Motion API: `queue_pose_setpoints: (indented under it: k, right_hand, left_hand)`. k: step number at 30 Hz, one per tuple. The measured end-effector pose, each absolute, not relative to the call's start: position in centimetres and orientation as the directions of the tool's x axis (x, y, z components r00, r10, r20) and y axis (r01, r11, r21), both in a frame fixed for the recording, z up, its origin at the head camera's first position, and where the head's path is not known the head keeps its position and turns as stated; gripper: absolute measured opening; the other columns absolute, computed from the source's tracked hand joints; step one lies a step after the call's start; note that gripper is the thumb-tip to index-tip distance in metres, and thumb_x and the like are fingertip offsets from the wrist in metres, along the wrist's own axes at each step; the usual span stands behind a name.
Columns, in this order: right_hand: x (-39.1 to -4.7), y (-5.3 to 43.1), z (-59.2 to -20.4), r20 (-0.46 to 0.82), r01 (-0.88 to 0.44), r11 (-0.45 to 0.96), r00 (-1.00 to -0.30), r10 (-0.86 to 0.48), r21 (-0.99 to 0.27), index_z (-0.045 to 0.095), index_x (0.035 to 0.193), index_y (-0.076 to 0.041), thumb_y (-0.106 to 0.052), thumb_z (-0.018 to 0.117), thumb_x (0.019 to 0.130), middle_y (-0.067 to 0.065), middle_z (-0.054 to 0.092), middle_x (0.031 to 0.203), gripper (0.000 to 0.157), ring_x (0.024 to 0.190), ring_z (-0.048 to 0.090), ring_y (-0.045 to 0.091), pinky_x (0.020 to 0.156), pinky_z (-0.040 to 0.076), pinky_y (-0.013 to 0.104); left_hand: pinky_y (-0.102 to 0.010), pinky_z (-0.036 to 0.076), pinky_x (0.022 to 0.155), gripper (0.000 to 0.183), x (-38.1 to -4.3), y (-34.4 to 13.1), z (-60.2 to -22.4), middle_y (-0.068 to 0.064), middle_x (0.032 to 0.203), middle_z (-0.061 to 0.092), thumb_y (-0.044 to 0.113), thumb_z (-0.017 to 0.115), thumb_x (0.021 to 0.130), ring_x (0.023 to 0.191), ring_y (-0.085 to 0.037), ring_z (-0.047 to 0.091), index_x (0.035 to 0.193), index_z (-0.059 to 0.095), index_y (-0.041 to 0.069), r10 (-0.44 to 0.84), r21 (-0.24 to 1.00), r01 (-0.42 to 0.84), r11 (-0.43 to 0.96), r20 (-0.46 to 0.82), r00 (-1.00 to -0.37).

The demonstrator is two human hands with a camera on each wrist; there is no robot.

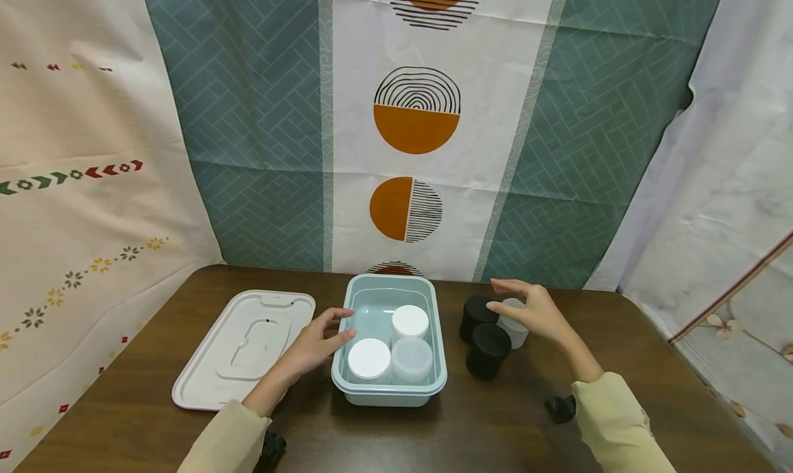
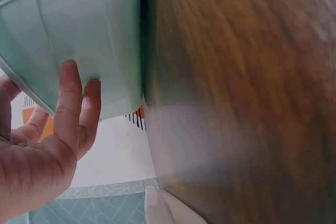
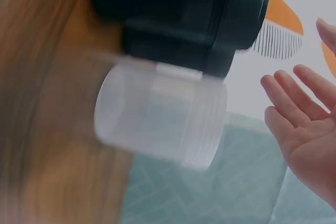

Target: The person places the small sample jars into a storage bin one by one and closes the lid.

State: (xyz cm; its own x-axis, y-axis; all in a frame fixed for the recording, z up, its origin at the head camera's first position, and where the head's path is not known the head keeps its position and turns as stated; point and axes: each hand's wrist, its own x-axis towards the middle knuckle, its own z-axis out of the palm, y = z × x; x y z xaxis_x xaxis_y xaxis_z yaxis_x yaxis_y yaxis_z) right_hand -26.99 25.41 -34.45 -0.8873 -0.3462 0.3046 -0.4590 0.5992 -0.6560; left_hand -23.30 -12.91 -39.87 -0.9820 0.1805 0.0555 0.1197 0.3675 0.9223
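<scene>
A pale blue-green plastic bin (image 1: 394, 394) stands in the middle of the table, holding two white-topped jars (image 1: 369, 359) and a frosted jar (image 1: 411, 360). My left hand (image 1: 316, 342) holds its left rim, with some fingers (image 2: 68, 93) against the outer wall and others reaching over the edge. To the right, two black jars (image 1: 488, 349) stand close beside another frosted jar (image 1: 513, 332). Over this group hovers my right hand (image 1: 529, 311), fingers spread and nothing in its grasp. In the right wrist view, a gap shows between that hand and the frosted jar (image 3: 163, 114).
A white rectangular lid (image 1: 248, 349) lies flat on the brown wooden table (image 1: 495, 432), left of the bin. Patterned cloth (image 1: 266, 129) hangs behind the table's far edge and along both sides.
</scene>
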Motion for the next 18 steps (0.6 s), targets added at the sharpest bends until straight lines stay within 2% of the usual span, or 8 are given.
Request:
queue_pose_setpoints:
  k: [8, 18]
  right_hand:
    - [-26.6, 28.3, -35.2, 0.304, -0.415, 0.627, -0.910, -0.283, -0.659, 0.049, 0.126, 0.005, -0.021, 0.069, 0.082, 0.023, 0.050, 0.127, 0.055, 0.117, 0.048, 0.036, 0.096, 0.035, 0.047]
    - [-26.6, 30.2, -37.7, 0.264, -0.361, 0.697, -0.932, -0.248, -0.619, 0.047, 0.129, 0.005, -0.026, 0.070, 0.080, 0.027, 0.046, 0.130, 0.062, 0.121, 0.039, 0.044, 0.096, 0.032, 0.055]
  left_hand:
    - [-0.036, 0.053, 0.062, 0.042, -23.3, -12.9, -39.7, -0.022, 0.125, 0.050, 0.022, 0.060, 0.089, 0.109, -0.035, 0.052, 0.127, 0.048, 0.007, 0.188, 0.927, 0.107, 0.360, 0.040, -0.981]
    - [-0.037, 0.053, 0.061, 0.042, -23.2, -12.8, -39.7, -0.023, 0.125, 0.049, 0.021, 0.060, 0.089, 0.108, -0.035, 0.053, 0.126, 0.048, 0.007, 0.182, 0.926, 0.102, 0.364, 0.037, -0.983]
